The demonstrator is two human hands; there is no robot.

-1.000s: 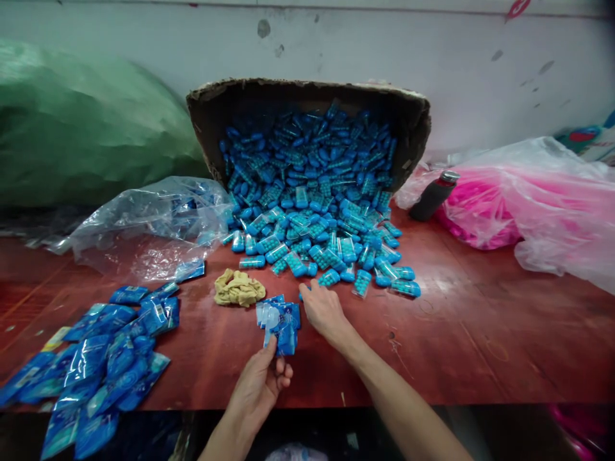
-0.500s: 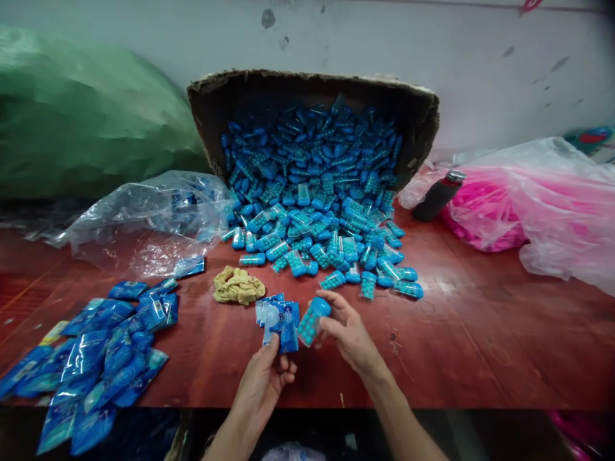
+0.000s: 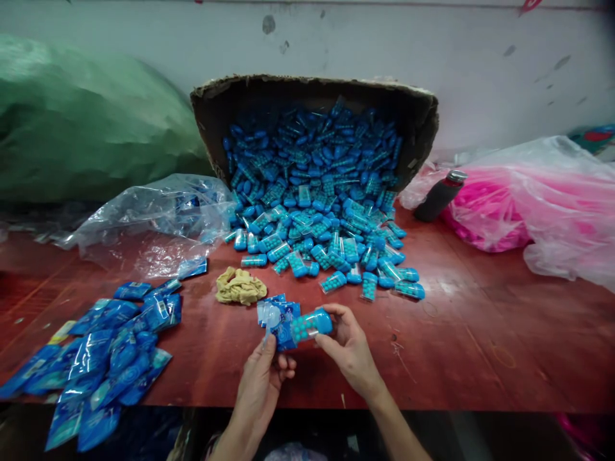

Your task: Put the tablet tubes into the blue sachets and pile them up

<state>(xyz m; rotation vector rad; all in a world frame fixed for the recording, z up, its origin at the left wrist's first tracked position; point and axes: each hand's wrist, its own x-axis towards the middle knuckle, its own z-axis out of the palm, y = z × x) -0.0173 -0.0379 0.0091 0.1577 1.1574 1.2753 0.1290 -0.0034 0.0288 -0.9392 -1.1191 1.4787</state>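
Note:
My left hand [image 3: 263, 374] pinches a clear round-topped plastic piece [image 3: 271, 318] between thumb and fingers, in front of small blue printed packets [image 3: 289, 315]; I cannot tell whether it grips the packets too. My right hand [image 3: 352, 349] is closed around the blue cap end of a small clear bottle of turquoise balls [image 3: 307, 325]. That bottle lies nearly level, its clear end toward the left hand and overlapping the packets' right edge. Beyond both hands, a heap of like bottles [image 3: 331, 218] spills from a tipped cardboard box [image 3: 211, 115].
Filled blue pouches [image 3: 110, 346] lie piled at the left, some over the table's front edge. A crumpled yellow cloth [image 3: 240, 286] sits behind the packets. Further out are a clear plastic bag [image 3: 144, 221], a dark flask [image 3: 439, 197], a pink-filled bag [image 3: 494, 205] and a green sack [image 3: 96, 121].
My right hand has turned the bottle from a steep tilt to nearly level and brought its clear end over the packets. My left hand has hardly moved.

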